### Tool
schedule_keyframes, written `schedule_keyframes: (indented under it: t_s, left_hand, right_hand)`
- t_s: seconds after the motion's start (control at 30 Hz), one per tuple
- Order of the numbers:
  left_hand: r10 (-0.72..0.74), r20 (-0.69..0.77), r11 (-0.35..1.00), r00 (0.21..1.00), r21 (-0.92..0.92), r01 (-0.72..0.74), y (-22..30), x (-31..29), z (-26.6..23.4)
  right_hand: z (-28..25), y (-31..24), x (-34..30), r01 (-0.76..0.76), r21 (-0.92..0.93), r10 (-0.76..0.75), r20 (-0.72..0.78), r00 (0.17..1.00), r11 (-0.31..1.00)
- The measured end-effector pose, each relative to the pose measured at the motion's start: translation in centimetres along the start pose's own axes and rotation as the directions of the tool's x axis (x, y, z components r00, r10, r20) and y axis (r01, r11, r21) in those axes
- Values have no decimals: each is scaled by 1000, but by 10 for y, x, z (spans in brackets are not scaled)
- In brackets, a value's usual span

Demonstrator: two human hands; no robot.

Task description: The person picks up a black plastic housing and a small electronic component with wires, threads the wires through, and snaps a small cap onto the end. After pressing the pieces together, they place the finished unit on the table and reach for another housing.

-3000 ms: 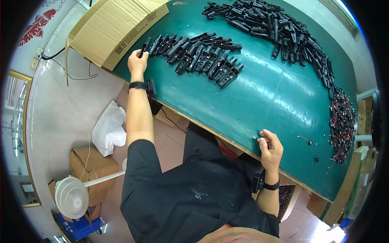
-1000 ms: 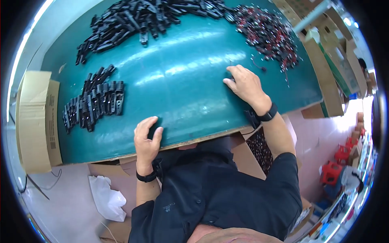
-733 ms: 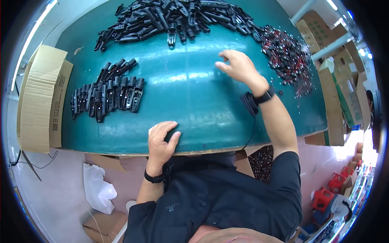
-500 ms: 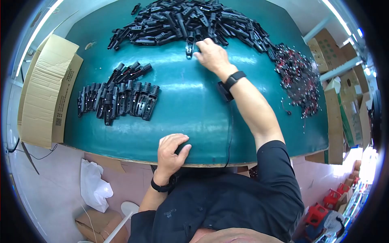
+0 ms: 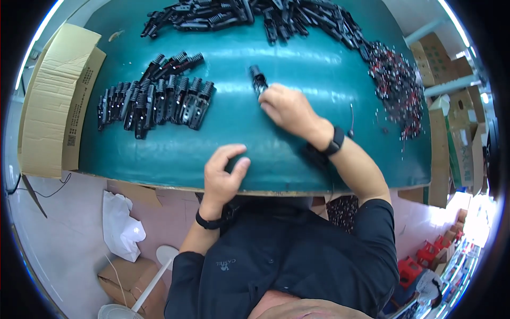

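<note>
My right hand (image 5: pixel 291 110) is closed on a small black plastic housing (image 5: pixel 258 80) over the middle of the green table. The housing's ribbed end points away from me, and my fingers cover its near end. My left hand (image 5: pixel 222 175) rests near the table's front edge, thumb and fingers apart, holding nothing. Left of centre, several similar housings (image 5: pixel 172 103) lie in a rough row with their ribbed ends facing away. A large heap of black housings (image 5: pixel 212 16) spreads along the far side of the table.
At the right lies a pile of small parts with red and black wires (image 5: pixel 396 93). One loose wired piece (image 5: pixel 351 119) sits apart from it. An open cardboard box (image 5: pixel 53 101) stands at the left edge. A dark object with a cable (image 5: pixel 314 157) lies under my right forearm.
My right hand has pulled one housing out of the far heap and back toward me. The view has shifted, so the heap sits higher. My left hand stays near the front edge.
</note>
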State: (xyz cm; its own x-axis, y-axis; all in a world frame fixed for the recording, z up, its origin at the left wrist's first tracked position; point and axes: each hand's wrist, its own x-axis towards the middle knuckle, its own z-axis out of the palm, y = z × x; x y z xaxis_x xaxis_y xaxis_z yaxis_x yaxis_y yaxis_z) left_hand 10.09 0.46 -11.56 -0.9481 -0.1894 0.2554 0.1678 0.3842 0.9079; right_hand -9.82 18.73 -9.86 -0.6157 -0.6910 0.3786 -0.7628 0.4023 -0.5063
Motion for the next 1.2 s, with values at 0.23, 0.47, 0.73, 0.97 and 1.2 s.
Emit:
schedule_keyframes:
  t_s: [0.23, 0.47, 0.73, 0.97, 1.2]
  left_hand:
    - [-439, 168, 514, 883, -759, 400, 8, 6, 40]
    - [-349, 210, 628, 914, -671, 394, 7, -5, 39]
    - [-250, 222, 667, 942, -666, 334, -1, -13, 40]
    - [-90, 105, 902, 990, -414, 126, 8, -22, 36]
    - [77, 211, 996, 974, -55, -67, 5, -26, 15]
  right_hand:
    - [2, -93, -107, 193, 34, -195, 85, 977, 981]
    - [-39, -49, -142, -22, -29, 10, -370, 929, 999]
    - [-84, 27, -190, -629, -369, 447, -469, 762, 685]
    - [-81, 15, -175, -527, -206, 440, -354, 826, 824]
    - [-68, -54, -145, -306, 530, 485, -237, 842, 791]
